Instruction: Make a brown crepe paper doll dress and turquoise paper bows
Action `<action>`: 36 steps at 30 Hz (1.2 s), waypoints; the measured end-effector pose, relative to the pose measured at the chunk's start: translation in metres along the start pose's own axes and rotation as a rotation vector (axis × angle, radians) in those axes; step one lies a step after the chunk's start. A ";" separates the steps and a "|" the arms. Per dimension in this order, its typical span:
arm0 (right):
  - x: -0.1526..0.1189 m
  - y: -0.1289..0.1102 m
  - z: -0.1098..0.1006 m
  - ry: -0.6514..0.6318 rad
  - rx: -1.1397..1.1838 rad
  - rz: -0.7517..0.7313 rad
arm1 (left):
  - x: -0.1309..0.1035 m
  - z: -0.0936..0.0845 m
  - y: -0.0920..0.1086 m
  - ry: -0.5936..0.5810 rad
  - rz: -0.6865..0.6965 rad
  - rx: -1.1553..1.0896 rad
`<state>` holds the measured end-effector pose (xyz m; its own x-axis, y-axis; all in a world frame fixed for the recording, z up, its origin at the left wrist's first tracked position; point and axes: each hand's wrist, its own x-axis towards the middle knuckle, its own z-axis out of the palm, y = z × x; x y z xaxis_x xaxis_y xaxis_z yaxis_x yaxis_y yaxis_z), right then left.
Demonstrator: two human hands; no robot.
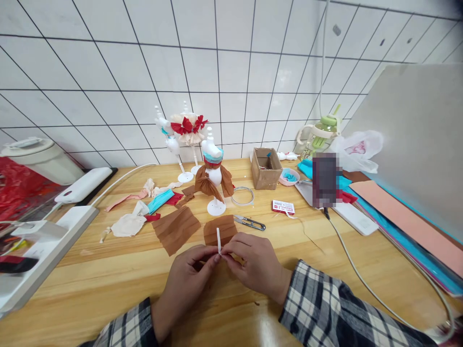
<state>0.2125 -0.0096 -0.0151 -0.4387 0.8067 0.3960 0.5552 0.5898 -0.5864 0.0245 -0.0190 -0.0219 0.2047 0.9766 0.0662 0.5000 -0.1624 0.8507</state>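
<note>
My left hand [190,275] and my right hand [255,265] meet at the front middle of the table, thumbs and fingertips pinched together. Between them a narrow white strip [218,237] stands upright, its lower end in the fingertips of both hands. Just behind it lies a brown crepe-like piece [216,227], partly covered by the hands. Another brown piece [176,229] is flat to its left. Thread snips [250,222] rest behind my right hand. Farther back stands a small white dress form [214,177] wrapped in brown and blue material.
Two more small forms [172,144] stand by the tiled wall, one with red bows [187,125]. Coloured scraps [159,201] lie left. A cardboard box [266,168], wire coil [243,195], small red-and-white packet [283,207] and phone cable [347,255] are right; a power strip [47,260] is left.
</note>
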 end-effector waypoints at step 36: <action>0.000 -0.002 0.012 0.112 0.336 0.137 | 0.000 -0.002 0.001 0.097 -0.001 -0.031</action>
<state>0.2030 -0.0110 -0.0229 -0.2862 0.8871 0.3620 0.3325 0.4463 -0.8308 0.0235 -0.0191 -0.0205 0.1208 0.9861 0.1143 0.4739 -0.1585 0.8662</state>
